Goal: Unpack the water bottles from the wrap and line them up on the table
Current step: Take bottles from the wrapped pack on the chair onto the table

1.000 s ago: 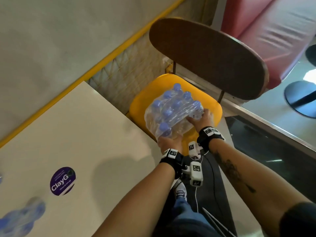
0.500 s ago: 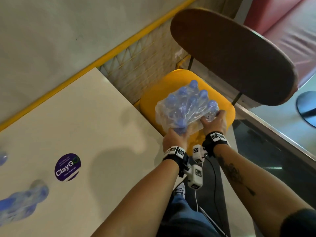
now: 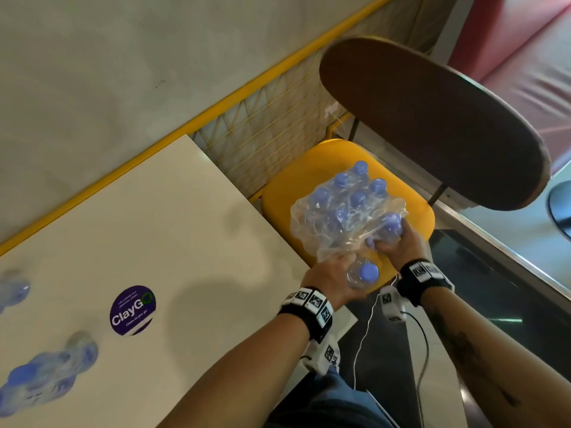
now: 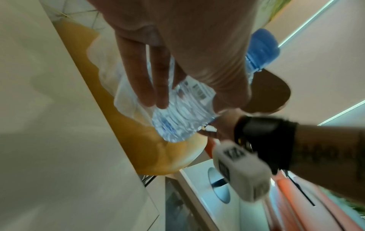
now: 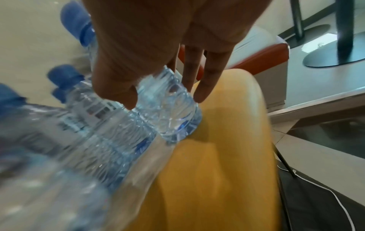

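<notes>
1 bottle [image 3: 362, 274] is now out of the wrap [image 3: 343, 217]: half a second ago both our hands were pressed against the closed pack, and now our left hand [image 3: 332, 281] has its grip curled round a free bottle, cap toward us, just below the torn lip of the plastic. Our right hand [image 3: 398, 242] holds another bottle [image 5: 168, 106] at the near right corner of the pack, thumb and fingers wrapped round its body; whether it is fully clear of the film we cannot tell. We judge the wrap is breached and the unloading is under way, with the carry to the desk [image 3: 160, 230] next.

The pack itself sits on the yellow chair seat [image 3: 315, 168], tilted toward us, with several blue caps showing under the film.

Outward from there, the seat's near edge is just beside our hands, and the desk's corner lies close on the left. The desk offers bare surface around the purple sticker [image 3: 133, 309]; some blurred bottles [image 3: 46, 375] already stand near its left edge. The chair back [image 3: 432, 125] rises behind the pack, so lifting toward us and left looks the freest path.
</notes>
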The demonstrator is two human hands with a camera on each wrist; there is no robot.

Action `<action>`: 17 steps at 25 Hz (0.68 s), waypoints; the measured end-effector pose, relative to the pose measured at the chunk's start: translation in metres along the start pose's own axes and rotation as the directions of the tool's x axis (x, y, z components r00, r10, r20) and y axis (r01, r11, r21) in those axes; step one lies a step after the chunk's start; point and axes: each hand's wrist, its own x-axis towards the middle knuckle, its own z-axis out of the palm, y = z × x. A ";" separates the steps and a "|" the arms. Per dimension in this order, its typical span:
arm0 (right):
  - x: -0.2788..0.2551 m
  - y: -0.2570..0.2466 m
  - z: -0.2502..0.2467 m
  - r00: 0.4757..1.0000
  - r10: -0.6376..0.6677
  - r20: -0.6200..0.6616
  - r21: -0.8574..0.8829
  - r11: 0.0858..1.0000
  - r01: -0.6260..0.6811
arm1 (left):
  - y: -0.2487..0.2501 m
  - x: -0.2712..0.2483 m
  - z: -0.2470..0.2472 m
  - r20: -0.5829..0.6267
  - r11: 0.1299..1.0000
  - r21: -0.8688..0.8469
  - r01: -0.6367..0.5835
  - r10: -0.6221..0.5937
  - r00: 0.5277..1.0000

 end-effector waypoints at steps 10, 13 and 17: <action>-0.133 -0.069 0.054 0.800 -0.336 0.497 -0.059 0.907 0.418 | -0.172 -0.192 -0.087 -0.342 0.907 -0.219 0.360 -0.417 0.842; -0.171 -0.135 0.119 0.645 -0.425 0.635 0.023 0.845 0.534 | -0.224 -0.273 -0.093 -0.422 0.830 -0.290 0.476 -0.558 0.715; -0.242 -0.216 0.227 0.431 -0.508 0.746 0.138 0.751 0.646 | -0.275 -0.380 -0.089 -0.425 0.691 -0.451 0.564 -0.723 0.545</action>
